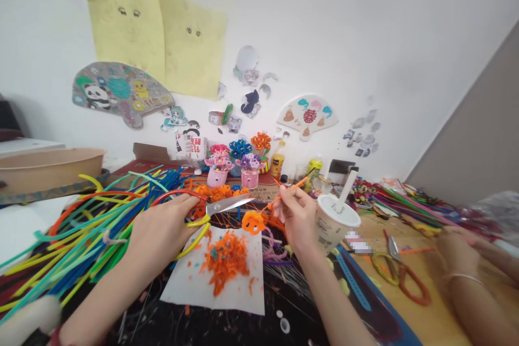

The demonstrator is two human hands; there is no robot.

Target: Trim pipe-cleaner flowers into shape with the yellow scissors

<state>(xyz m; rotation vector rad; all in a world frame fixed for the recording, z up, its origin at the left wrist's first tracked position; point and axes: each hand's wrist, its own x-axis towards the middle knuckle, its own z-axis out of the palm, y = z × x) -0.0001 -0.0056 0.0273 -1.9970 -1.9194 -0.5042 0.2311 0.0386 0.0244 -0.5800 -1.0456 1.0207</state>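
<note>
Apparently much trimming is done: a loose heap of orange fuzzy clippings [227, 260] covers part of a white paper sheet [182, 287] at lower centre; what remains uncut I cannot tell. From lower left, the left hand [162, 227] grips yellow-handled metal scissors [227, 205]; right of centre, the raised right hand [299, 215] pinches a thin orange fuzzy stick [301, 182].

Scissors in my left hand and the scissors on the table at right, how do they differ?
The held scissors are in your left hand; the table scissors lie on the wooden table. The held scissors show yellow handles, while the table scissors have an orange one. The held blades point rightward; the table scissors' blades point away from you. Both have metal blades.
</note>
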